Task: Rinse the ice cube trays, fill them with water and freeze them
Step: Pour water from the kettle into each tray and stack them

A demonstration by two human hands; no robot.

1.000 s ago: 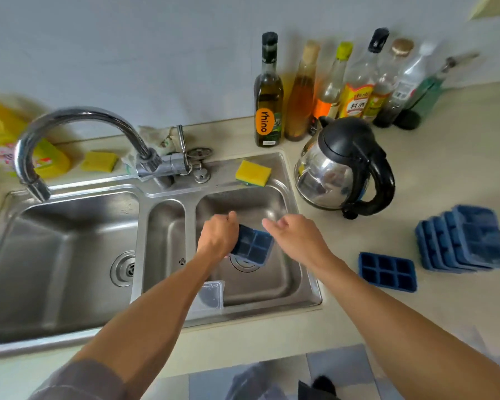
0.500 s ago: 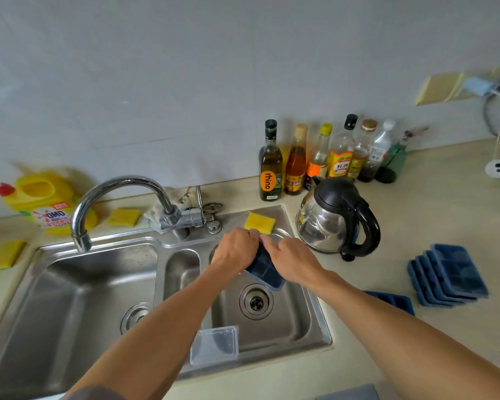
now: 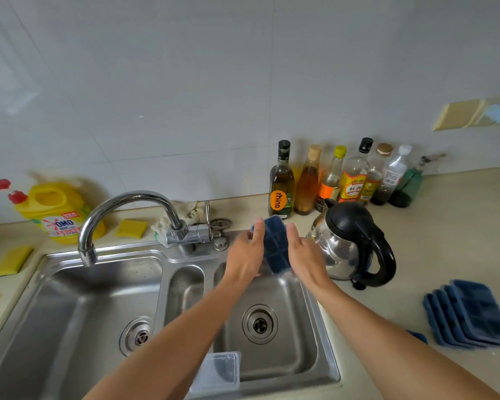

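A dark blue ice cube tray (image 3: 276, 246) stands on end above the back of the right sink basin (image 3: 289, 353). My left hand (image 3: 244, 258) grips its left edge and my right hand (image 3: 305, 256) holds its right edge, thumbs and fingers pointing up. A fanned stack of several more blue trays (image 3: 468, 316) lies on the counter at the right. The corner of another blue tray (image 3: 417, 336) peeks out beside my right forearm. The faucet (image 3: 127, 209) spout hangs over the left basin; no water is visible.
A black and steel kettle (image 3: 355, 243) stands right beside my right hand. Several bottles (image 3: 341, 180) line the wall behind it. A clear plastic lid (image 3: 218, 372) rests on the sink's front rim. A yellow detergent jug (image 3: 52, 209) and yellow sponges (image 3: 131, 228) sit at the left.
Both hands lifted the tray from low in the right basin up toward the back rim and turned it on end. The camera view tilted upward.
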